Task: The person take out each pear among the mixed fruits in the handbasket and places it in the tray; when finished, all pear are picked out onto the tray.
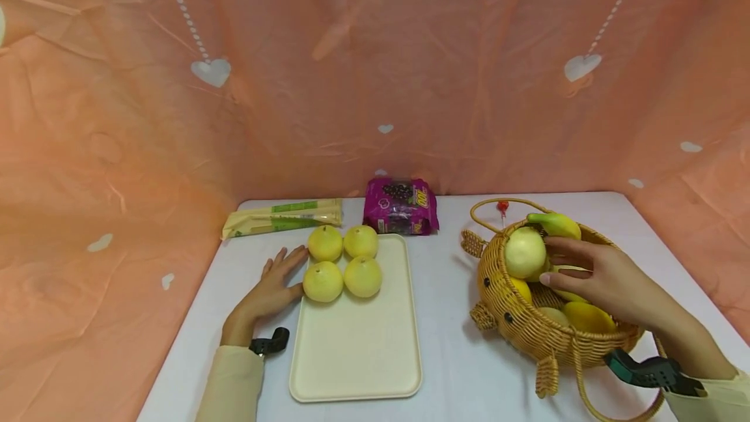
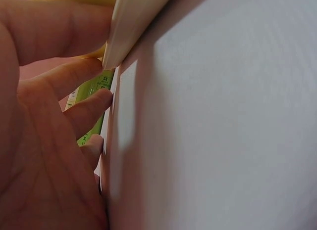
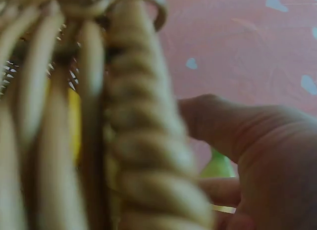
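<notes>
My left hand (image 1: pixel 273 288) lies with fingers extended along the left edge of a cream tray (image 1: pixel 357 357), fingertips at its rim. Several round yellow fruits (image 1: pixel 363 277) sit together at the tray's far end. At the right, my right hand (image 1: pixel 597 272) reaches over a woven basket (image 1: pixel 492 292), thumb and fingers spread apart. Its fingertips are right at the side of a pale round fruit (image 1: pixel 524 251) near the basket's rim. A green tapered fruit (image 1: pixel 559 225) and a yellow fruit (image 1: pixel 588 318) are also inside. The right wrist view shows the basket's braided rim (image 3: pixel 148 131) before the hand.
Behind the tray lie a purple packet (image 1: pixel 400 207) with a grape picture and long cream-and-green packets (image 1: pixel 284 217). A red lollipop (image 1: pixel 502 208) shows behind the basket. Looped handles (image 1: pixel 580 376) stick out from the basket. An orange curtain (image 1: pixel 351 83) encloses the white table (image 1: pixel 451 318).
</notes>
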`<action>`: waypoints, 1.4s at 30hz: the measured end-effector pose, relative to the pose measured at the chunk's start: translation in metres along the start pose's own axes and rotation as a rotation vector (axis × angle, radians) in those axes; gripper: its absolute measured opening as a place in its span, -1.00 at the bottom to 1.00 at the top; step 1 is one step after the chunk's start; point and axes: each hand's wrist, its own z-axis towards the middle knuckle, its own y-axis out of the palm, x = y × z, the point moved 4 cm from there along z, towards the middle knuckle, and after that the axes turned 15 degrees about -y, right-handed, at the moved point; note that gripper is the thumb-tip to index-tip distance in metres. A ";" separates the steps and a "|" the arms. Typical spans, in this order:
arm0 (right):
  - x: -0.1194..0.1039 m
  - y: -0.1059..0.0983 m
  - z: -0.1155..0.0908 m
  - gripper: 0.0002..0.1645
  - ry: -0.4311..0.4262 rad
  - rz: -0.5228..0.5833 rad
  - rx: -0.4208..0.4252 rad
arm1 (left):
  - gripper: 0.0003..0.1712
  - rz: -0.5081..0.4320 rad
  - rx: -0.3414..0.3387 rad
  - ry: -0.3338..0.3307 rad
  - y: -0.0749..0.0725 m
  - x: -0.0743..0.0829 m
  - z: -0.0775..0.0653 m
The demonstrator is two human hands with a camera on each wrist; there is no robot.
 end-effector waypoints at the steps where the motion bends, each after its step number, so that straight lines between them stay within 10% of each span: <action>1: 0.001 0.000 0.003 -0.11 0.000 -0.018 -0.011 | -0.07 -0.001 0.001 0.000 0.000 0.000 0.000; 20: 0.003 0.015 0.027 0.10 0.011 -0.174 0.023 | -0.06 -0.017 0.004 -0.007 -0.001 0.002 -0.001; 42: -0.009 0.013 0.009 -0.03 -0.060 0.065 0.020 | -0.08 -0.011 0.016 0.013 -0.001 0.001 -0.005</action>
